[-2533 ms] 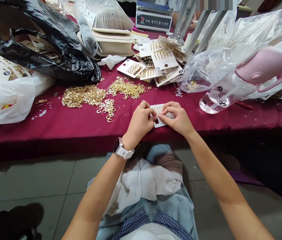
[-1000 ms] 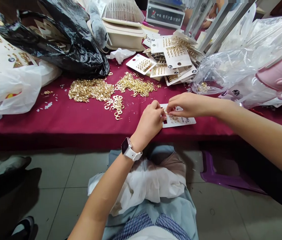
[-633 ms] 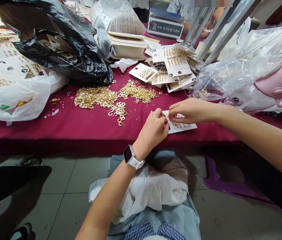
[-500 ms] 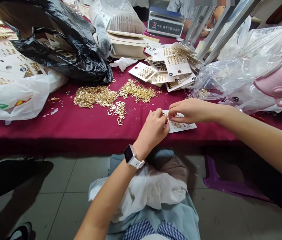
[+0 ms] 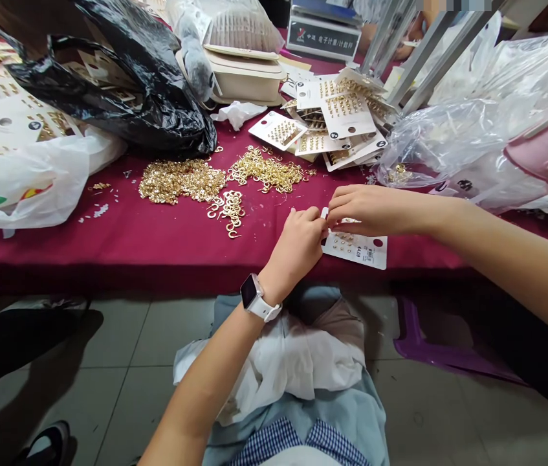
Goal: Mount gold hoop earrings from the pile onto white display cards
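A white earring card lies at the front edge of the maroon-covered table. My left hand, with a white watch on its wrist, is closed and pinches the card's left end. My right hand lies over the card's top, its fingertips pinched together against the left hand's fingers; what they pinch is too small to make out. Small gold studs show on the bare part of the card.
Piles of loose gold earrings and gold hoops lie left of my hands. A stack of filled cards sits behind. A black bag, a white bag, clear bags, a pink-capped bottle and a scale crowd the table.
Both hands stay pinched at the card. The card has swung round so that more of it shows below my right hand. The camera has shifted slightly.
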Demonstrator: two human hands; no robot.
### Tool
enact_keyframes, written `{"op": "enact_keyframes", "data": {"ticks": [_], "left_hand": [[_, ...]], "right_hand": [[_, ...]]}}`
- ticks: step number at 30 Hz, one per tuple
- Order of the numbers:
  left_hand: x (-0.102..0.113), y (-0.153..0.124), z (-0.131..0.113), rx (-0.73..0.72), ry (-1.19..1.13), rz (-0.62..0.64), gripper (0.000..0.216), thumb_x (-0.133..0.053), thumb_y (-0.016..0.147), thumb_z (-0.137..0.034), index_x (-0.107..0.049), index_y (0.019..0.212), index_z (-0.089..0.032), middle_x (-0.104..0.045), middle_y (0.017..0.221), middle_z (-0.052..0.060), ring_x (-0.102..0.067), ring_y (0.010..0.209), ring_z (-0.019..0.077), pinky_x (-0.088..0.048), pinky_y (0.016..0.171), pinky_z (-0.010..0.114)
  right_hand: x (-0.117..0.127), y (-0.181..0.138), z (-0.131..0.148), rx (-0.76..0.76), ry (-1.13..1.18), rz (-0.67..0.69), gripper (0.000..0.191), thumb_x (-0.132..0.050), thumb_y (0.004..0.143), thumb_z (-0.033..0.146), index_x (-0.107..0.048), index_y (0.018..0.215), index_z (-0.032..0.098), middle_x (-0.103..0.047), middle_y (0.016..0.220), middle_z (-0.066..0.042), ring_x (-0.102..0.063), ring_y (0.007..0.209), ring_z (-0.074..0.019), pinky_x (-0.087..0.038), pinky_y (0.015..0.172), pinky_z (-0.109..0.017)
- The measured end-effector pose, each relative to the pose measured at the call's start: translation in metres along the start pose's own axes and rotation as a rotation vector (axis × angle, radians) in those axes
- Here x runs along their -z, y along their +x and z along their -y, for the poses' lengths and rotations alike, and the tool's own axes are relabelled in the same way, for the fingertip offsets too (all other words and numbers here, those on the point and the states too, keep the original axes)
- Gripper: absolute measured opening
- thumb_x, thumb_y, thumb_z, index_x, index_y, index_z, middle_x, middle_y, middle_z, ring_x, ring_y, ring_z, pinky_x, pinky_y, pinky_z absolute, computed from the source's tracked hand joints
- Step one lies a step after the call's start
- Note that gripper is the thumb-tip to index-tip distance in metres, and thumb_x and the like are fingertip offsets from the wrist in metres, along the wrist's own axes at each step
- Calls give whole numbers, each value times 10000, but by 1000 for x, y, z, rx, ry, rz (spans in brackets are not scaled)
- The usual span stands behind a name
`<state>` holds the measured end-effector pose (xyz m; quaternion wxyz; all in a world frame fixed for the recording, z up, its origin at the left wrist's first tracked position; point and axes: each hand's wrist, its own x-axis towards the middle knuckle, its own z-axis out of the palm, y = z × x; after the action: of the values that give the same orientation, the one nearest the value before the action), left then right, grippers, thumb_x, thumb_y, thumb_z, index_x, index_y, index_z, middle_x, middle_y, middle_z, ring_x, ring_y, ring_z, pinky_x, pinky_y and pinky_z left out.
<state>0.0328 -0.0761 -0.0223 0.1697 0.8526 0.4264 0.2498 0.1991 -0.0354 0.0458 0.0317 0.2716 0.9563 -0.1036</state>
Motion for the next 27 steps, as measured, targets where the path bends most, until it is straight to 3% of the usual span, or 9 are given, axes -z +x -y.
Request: {"op": "enact_keyframes", "data": {"ticks": [11,27], "left_hand": [[2,2,-2,1,-21,-15,248,-446,841,-15,-638,765,-153,-610,877,53,-554,887,200,-456,913,384],[1,4,0,-9,-2,-17,250,-453,816,-9,-657,800,-153,-627,900,55,-577,917,198,-448,913,363]], "right_hand": [[-2,0,1,-57,-1,35,225,-466,844,274,-646,710,267,-656,749,-35,-548,817,-201,-462,807,-376],[-2,3,-6,-31,36,61,173,-542,827,204,-654,703,249,-636,767,-19,-549,859,-177,-467,828,-363]]}}
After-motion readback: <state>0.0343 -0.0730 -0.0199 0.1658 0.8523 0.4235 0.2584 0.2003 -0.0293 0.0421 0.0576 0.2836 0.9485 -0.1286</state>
